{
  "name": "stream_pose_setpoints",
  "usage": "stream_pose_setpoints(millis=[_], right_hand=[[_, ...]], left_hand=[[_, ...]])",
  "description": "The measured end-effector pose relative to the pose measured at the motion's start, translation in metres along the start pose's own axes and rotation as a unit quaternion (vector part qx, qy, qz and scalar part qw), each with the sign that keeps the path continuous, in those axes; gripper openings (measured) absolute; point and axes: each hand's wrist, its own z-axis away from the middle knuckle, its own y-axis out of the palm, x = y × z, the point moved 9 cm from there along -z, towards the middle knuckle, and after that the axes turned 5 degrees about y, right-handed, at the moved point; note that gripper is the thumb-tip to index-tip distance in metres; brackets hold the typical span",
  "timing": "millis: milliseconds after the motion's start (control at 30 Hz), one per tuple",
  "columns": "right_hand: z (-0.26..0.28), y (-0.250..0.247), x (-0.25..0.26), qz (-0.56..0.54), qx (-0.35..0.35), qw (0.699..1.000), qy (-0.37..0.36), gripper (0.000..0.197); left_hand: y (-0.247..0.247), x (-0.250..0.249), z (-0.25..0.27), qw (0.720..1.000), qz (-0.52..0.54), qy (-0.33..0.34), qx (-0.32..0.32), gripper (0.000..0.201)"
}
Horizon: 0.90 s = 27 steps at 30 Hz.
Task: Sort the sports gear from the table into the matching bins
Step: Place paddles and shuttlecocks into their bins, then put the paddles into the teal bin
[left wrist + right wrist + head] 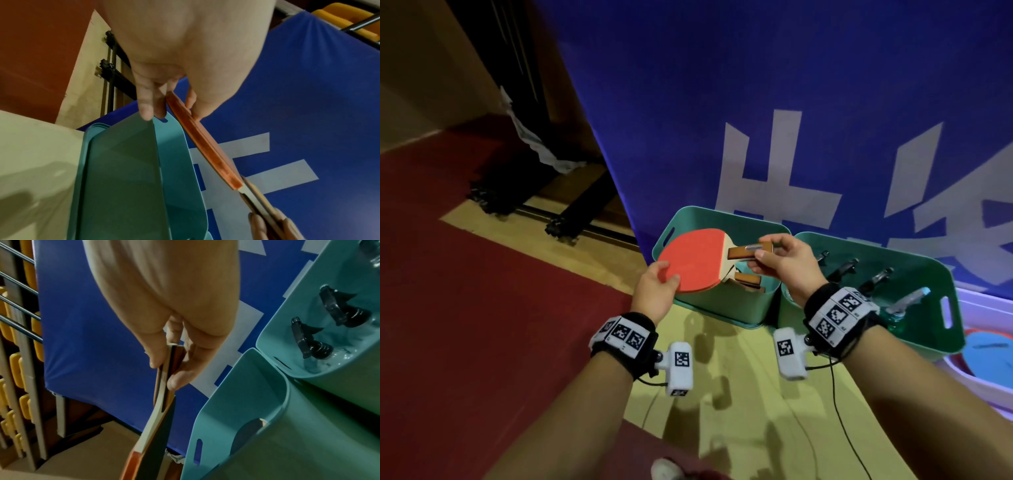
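Red rubber faces up on the paddle [697, 258] I hold level over the left green bin [736, 306]. My right hand [786, 262] grips its handle at three o'clock; my left hand [657, 286] pinches the blade edge at eight o'clock. I should tilt it blade-first, lower it beside the paddles already inside, then release both grips together.
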Motion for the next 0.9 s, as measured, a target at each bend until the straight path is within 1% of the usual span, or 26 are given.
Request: stream_pose_setpoints(millis=[67,133,200,267,333,367,433,600,667,767,900], right_hand=[[-0.009,0.002,-0.002,0.043,0.005,0.999,0.004,0.022],[-0.022,0.003,-0.005,0.126,0.006,0.992,0.012,0.024],[-0.034,0.005,-0.009,0.227,0.008,0.974,0.019,0.025],[-0.047,0.008,-0.013,0.319,0.000,0.947,0.030,0.028],[-0.060,0.012,-0.016,0.367,-0.008,0.929,0.057,0.036],[-0.066,0.013,-0.019,0.377,-0.009,0.923,0.073,0.037],[-0.079,0.015,-0.023,0.395,-0.016,0.913,0.103,0.032],[-0.102,0.012,-0.042,0.400,-0.048,0.900,0.166,0.027],[-0.109,0.009,-0.052,0.402,-0.063,0.895,0.184,0.025],[-0.117,0.006,-0.066,0.422,-0.089,0.880,0.200,0.022],[-0.126,0.008,-0.084,0.402,-0.104,0.882,0.223,0.021]], left_hand=[[-0.002,-0.001,-0.016,1.000,-0.015,0.001,-0.010,0.038],[0.000,-0.002,-0.034,1.000,-0.024,0.002,-0.002,0.037],[0.006,-0.003,-0.054,0.999,-0.038,0.014,0.017,0.037],[0.012,-0.011,-0.074,0.996,-0.073,0.044,0.035,0.037],[0.017,-0.017,-0.094,0.990,-0.111,0.069,0.047,0.037],[0.020,-0.019,-0.102,0.988,-0.125,0.076,0.054,0.038],[0.026,-0.021,-0.119,0.982,-0.149,0.087,0.076,0.039],[0.043,-0.004,-0.148,0.966,-0.199,0.071,0.149,0.040],[0.050,0.005,-0.155,0.958,-0.215,0.065,0.180,0.037],[0.060,0.013,-0.161,0.949,-0.230,0.068,0.205,0.034],[0.068,0.018,-0.166,0.940,-0.241,0.079,0.227,0.033]])
